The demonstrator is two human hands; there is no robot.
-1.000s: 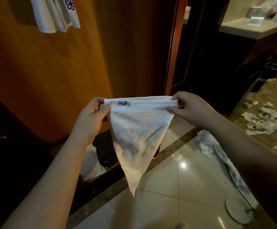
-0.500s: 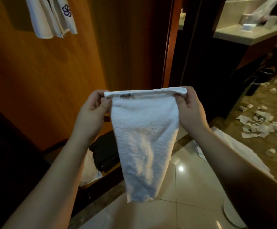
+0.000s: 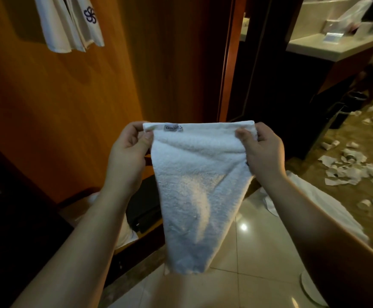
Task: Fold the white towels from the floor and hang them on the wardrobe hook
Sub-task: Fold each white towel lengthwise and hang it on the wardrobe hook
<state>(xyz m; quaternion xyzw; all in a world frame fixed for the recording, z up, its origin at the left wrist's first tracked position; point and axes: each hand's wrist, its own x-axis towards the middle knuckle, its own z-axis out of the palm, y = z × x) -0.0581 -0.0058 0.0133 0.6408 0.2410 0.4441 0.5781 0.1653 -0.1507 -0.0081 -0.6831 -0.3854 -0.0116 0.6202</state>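
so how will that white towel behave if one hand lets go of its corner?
Likely floppy: the white towel hangs limp below the top edge, narrowing downward, held only where the left hand and right hand pinch its corners. Released, that side would probably drop and swing. The terry pile looks grippy, so slipping seems unlikely.

The towel (image 3: pixel 200 185) held at centre is plain white terry with a small grey label (image 3: pixel 171 127) at its 11 o'clock corner. At 11 o'clock, white hanging cloths (image 3: pixel 70 25) carry a dark blue looped emblem against the orange-brown wood-grain wardrobe (image 3: pixel 74 103). The floor tiles (image 3: pixel 259 252) at 5 o'clock are glossy cream; white scraps (image 3: pixel 345 170) dot brown flooring at 3 o'clock.
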